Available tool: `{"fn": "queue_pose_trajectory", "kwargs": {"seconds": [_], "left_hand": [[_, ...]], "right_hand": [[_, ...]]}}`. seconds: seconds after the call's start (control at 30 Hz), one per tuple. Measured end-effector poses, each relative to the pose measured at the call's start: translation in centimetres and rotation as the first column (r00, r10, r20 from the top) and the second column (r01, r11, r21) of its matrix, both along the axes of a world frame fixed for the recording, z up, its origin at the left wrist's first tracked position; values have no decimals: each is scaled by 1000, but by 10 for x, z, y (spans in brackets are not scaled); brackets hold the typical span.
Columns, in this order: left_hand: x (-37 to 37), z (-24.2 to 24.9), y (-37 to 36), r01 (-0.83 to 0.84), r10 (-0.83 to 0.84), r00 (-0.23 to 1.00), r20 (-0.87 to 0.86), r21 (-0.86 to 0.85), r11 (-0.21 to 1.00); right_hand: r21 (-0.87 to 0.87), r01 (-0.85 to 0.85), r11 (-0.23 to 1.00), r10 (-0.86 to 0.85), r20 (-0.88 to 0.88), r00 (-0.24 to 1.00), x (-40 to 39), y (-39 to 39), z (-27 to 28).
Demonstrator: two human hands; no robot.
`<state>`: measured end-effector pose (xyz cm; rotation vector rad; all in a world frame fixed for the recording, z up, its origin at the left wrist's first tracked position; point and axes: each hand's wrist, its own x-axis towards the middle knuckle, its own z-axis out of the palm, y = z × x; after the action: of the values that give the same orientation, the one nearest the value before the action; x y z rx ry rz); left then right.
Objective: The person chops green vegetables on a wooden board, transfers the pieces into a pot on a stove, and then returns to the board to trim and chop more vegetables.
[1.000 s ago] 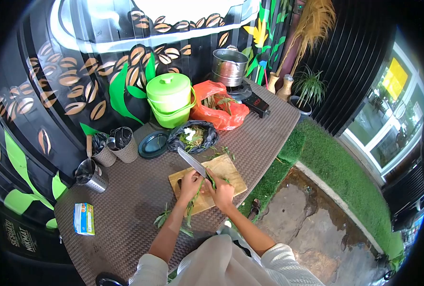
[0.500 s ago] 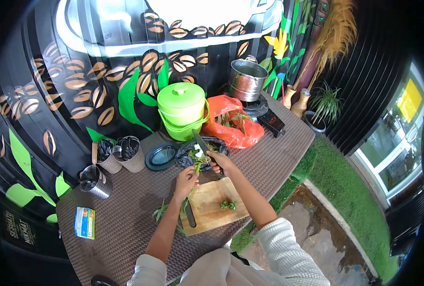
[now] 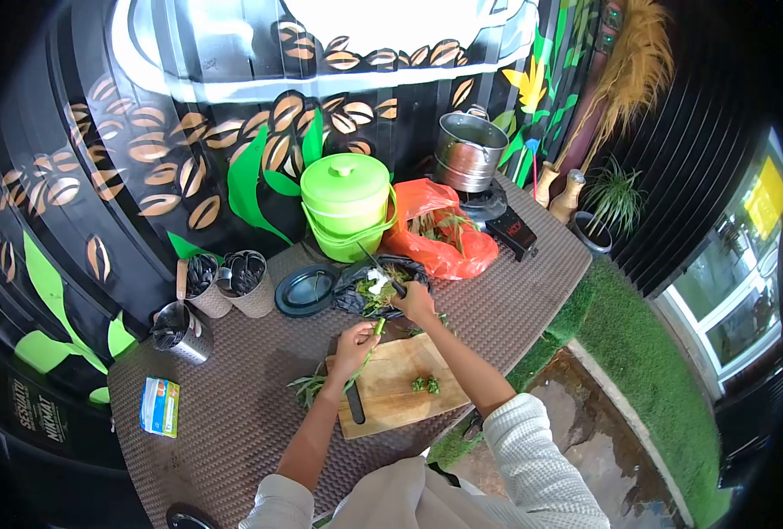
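Observation:
My left hand (image 3: 352, 347) is closed around a green leafy stalk (image 3: 379, 327), its cut end pointing up and its long leaves (image 3: 308, 389) trailing down to the table at the left. In my right hand (image 3: 416, 302) is a knife (image 3: 398, 288), its blade pointing away over a black plastic bag (image 3: 345, 292) of green scraps. Knife and stalk are apart. Below my hands lies a wooden cutting board (image 3: 391, 401) with a dark handle slot. A small heap of chopped green pieces (image 3: 426, 384) rests on its right half.
Behind the bag stand a lime-green lidded bucket (image 3: 345, 198), a red plastic bag (image 3: 453, 251) of greens and a steel pot (image 3: 469, 163) on a stove. Dark plates (image 3: 306, 291), cutlery cups (image 3: 252, 295) and a blue-white packet (image 3: 159, 407) are at left on the woven table (image 3: 233, 388).
The stalk end has come away from the black bag and the knife, toward me. My right hand has turned, so the knife blade now slants over the bag. The view has shifted slightly.

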<state>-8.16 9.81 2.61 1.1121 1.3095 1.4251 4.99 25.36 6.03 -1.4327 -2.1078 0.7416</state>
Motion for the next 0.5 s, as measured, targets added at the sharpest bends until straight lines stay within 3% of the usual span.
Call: {"fn": "queue_pose_trajectory", "kwargs": {"seconds": [0.13,0.17,0.2,0.27,0.3,0.4,0.5], "left_hand": [[-1,6,-10,-96,107,979,-173,69,993],[-2,10,-13,-131,138,979,-152,54,990],[-2,17,-16,-164,168,977,-133,39,986],[-2,23,-19,-154,158,978,-138,34,987],[-1,29,-22,-145,151,973,-176,46,988],[5,42,-34,-108,119,974,-195,66,992],[12,54,-44,-22,42,987,-154,132,991]], "right_hand": [[13,-62,998,63,-156,986,12,-22,-17],[-196,-125,973,46,-363,931,14,-29,-24],[-195,-119,973,41,-362,931,21,-45,-17],[-488,-323,811,-67,-626,777,37,-93,28],[-519,-310,796,-93,-612,786,40,-112,42],[-424,-393,816,-9,-689,724,49,-139,35],[-354,-318,879,6,-660,752,54,-156,24]]}}
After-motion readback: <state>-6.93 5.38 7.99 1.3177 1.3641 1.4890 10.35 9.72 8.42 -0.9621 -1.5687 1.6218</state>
